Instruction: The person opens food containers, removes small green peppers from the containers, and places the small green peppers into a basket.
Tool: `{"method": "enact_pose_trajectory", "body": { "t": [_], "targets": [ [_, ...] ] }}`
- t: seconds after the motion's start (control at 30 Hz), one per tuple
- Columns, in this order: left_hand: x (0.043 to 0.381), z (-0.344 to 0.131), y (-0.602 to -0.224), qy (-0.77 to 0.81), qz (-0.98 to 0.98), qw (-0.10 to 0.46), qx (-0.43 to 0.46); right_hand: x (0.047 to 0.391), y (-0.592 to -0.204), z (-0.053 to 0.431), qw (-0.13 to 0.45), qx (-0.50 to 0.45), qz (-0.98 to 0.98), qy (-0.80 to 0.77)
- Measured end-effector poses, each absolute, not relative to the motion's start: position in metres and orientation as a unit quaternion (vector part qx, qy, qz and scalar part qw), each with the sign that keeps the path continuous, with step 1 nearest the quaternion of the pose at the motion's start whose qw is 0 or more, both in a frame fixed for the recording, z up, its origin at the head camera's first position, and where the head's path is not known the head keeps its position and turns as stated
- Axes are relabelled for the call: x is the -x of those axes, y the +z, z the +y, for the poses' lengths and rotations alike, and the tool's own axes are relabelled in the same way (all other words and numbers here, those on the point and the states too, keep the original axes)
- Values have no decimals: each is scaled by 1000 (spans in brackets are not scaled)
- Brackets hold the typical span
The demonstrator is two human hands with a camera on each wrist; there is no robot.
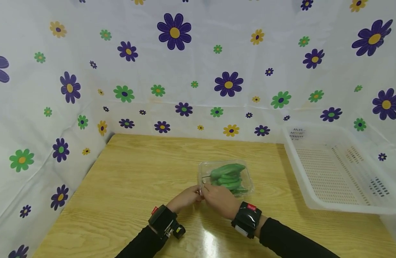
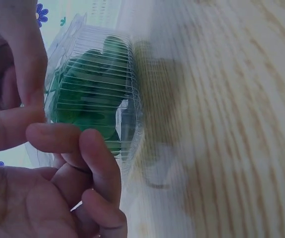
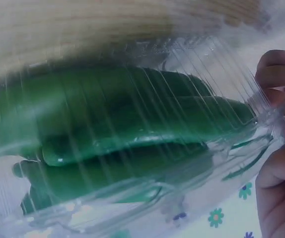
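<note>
A clear plastic container (image 1: 250,179) with ribbed walls sits on the wooden table, and long green peppers (image 1: 228,177) lie inside it. At the container's near-left corner, my left hand (image 1: 189,198) pinches the rim with thumb and forefinger. My right hand (image 1: 221,200) is right beside it, gripping the same corner edge from above. In the left wrist view, the left fingers (image 2: 100,158) are curled, and the thumb and forefinger tips meet at the rim. The peppers (image 3: 142,119) fill much of the right wrist view behind the clear wall.
A white plastic basket (image 1: 299,179) with a slotted bottom stands on the right side of the wooden table (image 1: 146,165). White cloth (image 1: 198,61) printed with flowers hangs behind the table and along both sides. Each wrist wears a black strap with a device.
</note>
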State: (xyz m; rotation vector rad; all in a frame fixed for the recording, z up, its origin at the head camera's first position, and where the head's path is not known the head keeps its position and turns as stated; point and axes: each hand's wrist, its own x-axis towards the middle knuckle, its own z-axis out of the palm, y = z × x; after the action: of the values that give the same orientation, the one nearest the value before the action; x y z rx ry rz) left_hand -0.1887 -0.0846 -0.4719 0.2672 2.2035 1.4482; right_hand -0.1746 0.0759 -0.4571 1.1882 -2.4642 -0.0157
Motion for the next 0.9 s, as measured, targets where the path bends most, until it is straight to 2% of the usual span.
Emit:
{"method": "enact_pose_trajectory", "body": {
  "t": [0.17, 0.57, 0.9],
  "targets": [
    [187, -85, -473, 539, 803, 233, -101, 175, -454, 72, 178, -412, -894, 5],
    [187, -82, -480, 558, 791, 230, -98, 181, -462, 73, 169, -414, -894, 34],
    [190, -88, -479, 580, 761, 259, -132, 179, -457, 73, 164, -410, -897, 27]
  ]
}}
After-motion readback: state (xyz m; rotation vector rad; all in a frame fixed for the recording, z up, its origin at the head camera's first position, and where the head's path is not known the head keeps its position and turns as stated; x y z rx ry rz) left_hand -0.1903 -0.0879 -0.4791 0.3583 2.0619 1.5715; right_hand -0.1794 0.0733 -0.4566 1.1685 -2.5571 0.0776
